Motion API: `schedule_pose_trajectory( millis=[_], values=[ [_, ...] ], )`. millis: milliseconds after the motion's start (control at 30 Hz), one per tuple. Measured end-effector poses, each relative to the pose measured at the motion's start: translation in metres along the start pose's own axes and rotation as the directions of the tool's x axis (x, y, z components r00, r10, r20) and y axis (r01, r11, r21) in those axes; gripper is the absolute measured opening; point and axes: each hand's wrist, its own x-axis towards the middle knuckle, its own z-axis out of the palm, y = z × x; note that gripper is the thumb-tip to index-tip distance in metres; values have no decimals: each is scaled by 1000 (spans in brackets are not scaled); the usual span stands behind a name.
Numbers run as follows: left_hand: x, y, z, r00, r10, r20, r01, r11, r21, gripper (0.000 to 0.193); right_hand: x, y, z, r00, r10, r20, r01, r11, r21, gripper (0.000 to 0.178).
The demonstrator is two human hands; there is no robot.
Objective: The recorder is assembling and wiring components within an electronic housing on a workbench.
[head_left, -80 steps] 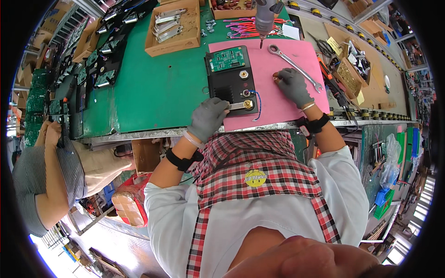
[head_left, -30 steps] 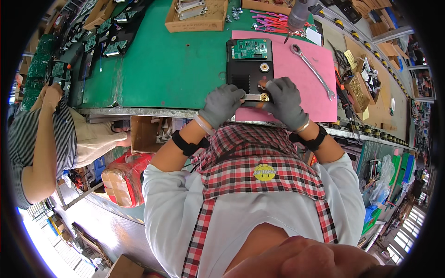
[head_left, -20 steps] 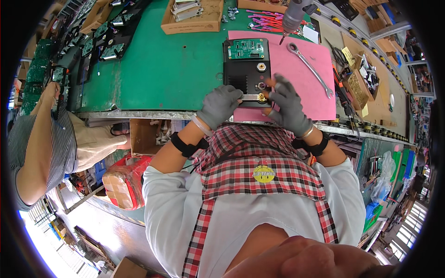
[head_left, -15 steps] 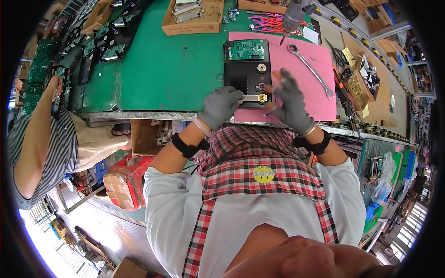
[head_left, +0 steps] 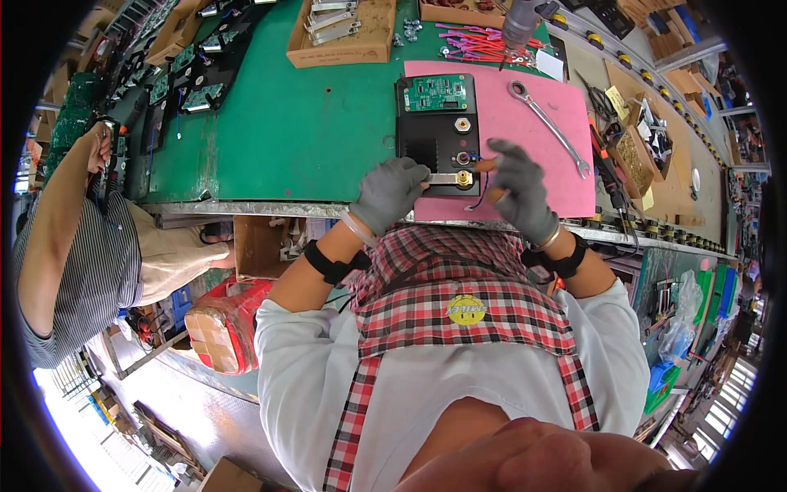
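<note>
A black plate lies on a pink sheet, with a green circuit board at its far end. A brass terminal stands at the near right corner of the plate, and a flat metal strip runs left from it. My left hand, gloved in grey, pinches the strip's left end. To the right of the terminal is my right hand, its bare fingertips apart and reaching toward the plate's right edge. A thin wire shows below the terminal.
A combination wrench lies on the pink sheet. A power screwdriver hangs above its far edge. Red and pink wires and a cardboard box of metal strips lie farther back. A co-worker's hand is at the left.
My right hand has lowered slightly and its fingers have changed pose beside the terminal. My left hand stays at the strip. The co-worker's hand has shifted a little.
</note>
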Motion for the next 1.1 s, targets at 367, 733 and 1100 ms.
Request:
schedule_pose_trajectory(
  millis=[367, 733, 1100],
  values=[
    [2, 1, 0, 1000, -2, -12, 2, 1000, 6, 13, 2, -1, 43, 970, 185, -158, -211, 963, -166, 16],
    [-15, -5, -9, 939, -282, -196, 261, 957, -126, 44, -3, 80, -51, 839, 465, -282, -542, 761, -356, 25],
    [4, 10, -3, 838, -545, -21, 530, 824, -201, 56, -32, 121, -68, 748, 627, -216, -638, 590, -495, 22]
  ],
)
